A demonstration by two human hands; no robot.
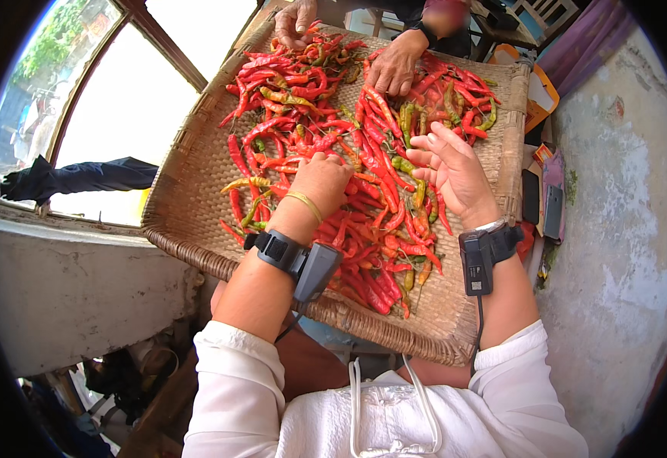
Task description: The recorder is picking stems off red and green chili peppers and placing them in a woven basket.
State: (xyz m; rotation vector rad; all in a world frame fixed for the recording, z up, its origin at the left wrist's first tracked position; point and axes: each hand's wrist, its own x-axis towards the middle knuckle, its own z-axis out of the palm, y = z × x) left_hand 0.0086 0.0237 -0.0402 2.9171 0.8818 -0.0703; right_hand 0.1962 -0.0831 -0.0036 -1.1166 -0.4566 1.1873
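Observation:
Red chili peppers [371,263], with some green and yellowish ones among them, lie heaped across a wide woven tray [188,202] with a thick rim. Over the middle of the heap, my left hand [322,183] rests palm down with its fingers curled in; whatever they hold is hidden. My right hand [459,172] hovers at the heap's right side, open, palm turned inward and fingers apart, with no pepper visible in it. From the far side another person's hand [396,65] reaches into the peppers, and that person's other hand [295,23] is near the far left corner.
A window [131,91] and a dark folded cloth or umbrella [93,179] on its sill are to the left. On the right stand a worn plaster wall [616,221], a phone [553,210] and an orange container [543,91] beside the tray.

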